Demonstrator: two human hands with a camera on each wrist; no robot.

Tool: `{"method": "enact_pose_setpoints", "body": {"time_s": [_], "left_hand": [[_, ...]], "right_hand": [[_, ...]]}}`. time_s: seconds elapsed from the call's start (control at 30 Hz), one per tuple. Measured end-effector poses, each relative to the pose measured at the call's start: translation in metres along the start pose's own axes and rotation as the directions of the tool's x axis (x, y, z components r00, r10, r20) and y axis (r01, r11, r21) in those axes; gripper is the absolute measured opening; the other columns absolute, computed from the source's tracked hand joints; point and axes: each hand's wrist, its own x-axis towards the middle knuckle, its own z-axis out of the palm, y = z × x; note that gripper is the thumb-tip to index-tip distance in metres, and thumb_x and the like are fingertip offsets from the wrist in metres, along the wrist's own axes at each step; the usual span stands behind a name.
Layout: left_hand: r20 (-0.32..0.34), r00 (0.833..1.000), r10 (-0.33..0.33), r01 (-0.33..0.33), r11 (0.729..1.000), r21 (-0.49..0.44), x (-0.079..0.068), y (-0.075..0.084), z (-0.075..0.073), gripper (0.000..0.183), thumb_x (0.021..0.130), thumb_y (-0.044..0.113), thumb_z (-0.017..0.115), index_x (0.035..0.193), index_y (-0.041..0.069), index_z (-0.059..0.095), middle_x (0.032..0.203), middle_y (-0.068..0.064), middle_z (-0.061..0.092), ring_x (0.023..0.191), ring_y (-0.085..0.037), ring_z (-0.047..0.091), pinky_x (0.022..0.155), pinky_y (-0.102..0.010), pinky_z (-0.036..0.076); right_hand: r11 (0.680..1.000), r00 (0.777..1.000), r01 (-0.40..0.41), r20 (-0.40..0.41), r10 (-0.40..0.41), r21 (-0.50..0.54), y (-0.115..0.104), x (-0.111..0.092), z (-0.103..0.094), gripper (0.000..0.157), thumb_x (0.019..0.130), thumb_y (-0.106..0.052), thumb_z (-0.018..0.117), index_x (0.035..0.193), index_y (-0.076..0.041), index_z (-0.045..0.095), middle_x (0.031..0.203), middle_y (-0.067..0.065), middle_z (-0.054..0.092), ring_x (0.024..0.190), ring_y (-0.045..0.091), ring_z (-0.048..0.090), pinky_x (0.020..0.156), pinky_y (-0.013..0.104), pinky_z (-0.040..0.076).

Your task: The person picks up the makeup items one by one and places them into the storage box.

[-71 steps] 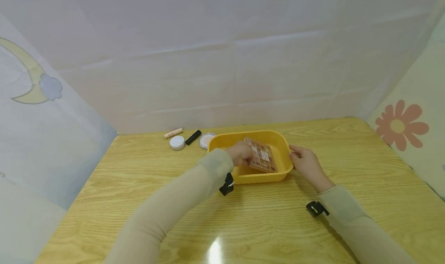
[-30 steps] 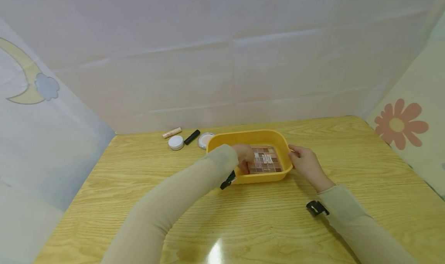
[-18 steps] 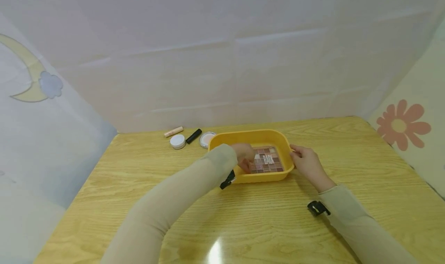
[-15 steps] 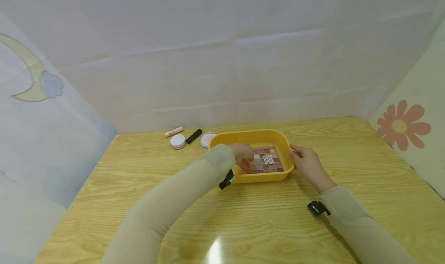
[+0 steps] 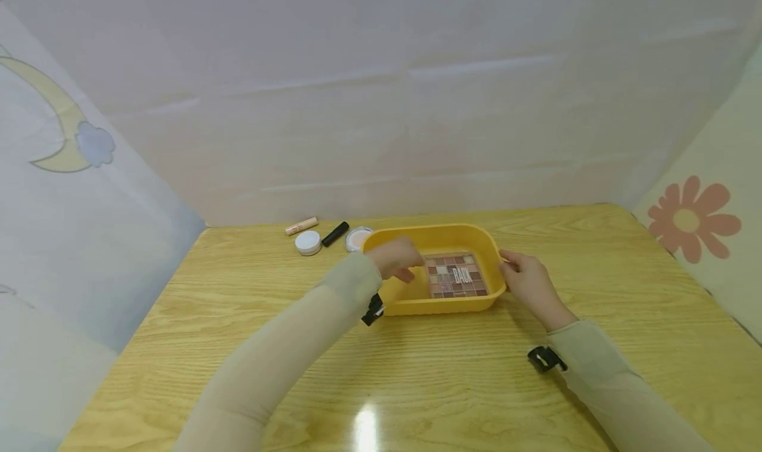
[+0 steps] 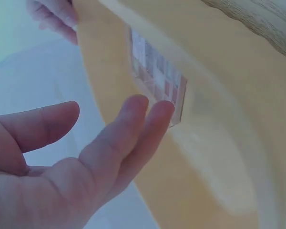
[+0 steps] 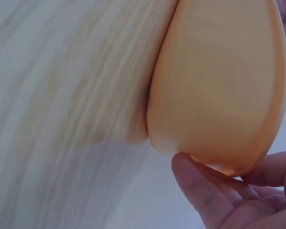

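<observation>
An eyeshadow palette (image 5: 457, 276) with a grid of brown and pink shades lies flat in the right part of a yellow plastic basket (image 5: 440, 306). Above the basket's left part is my left hand (image 5: 397, 257), apart from the palette. In the left wrist view its thumb and fingers (image 6: 128, 119) are spread apart with nothing between them. My right hand (image 5: 528, 283) holds the basket's right end. The right wrist view shows its thumb and fingertips (image 7: 183, 164) pinching the basket wall at that end.
Left of the basket, near the wall, lie a pressed powder compact (image 5: 358, 239), a black tube (image 5: 336, 233), a round white-lidded jar (image 5: 308, 242) and a peach-coloured tube (image 5: 301, 226). All stand on the wooden table (image 5: 452, 372).
The palette went from tilted in my left hand to flat in the basket. My left hand has let go of it and risen to the left. The right hand stays at the rim.
</observation>
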Motion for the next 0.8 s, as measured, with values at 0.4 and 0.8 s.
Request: {"method": "enact_pose_setpoints", "body": {"time_s": [0.4,0.8], "left_hand": [[-0.119,0.993,0.001,-0.039,0.947,-0.317,0.006,-0.025,-0.002,0.056,0.105,0.01,0.049,0.155,-0.004,0.028,0.158,-0.022,0.035,0.135,-0.041,0.047,0.112,-0.046,0.042],[-0.273,0.956,0.109,-0.211,0.901,-0.38,-0.006,-0.039,-0.008,0.056,0.106,0.014,0.049,0.156,-0.002,0.029,0.148,-0.026,0.047,0.136,-0.041,0.048,0.112,-0.048,0.042]], "right_hand": [[1.0,1.0,0.012,-0.01,-0.012,-0.005,0.003,0.001,0.0,0.044,0.104,-0.002,0.043,0.14,0.023,0.038,0.121,0.043,0.058,0.093,0.039,0.068,0.064,0.024,0.057],[1.0,1.0,0.008,-0.006,-0.009,-0.006,0.003,0.001,0.0,0.044,0.105,-0.003,0.042,0.141,0.022,0.037,0.123,0.043,0.057,0.095,0.039,0.068,0.065,0.027,0.059]]}}
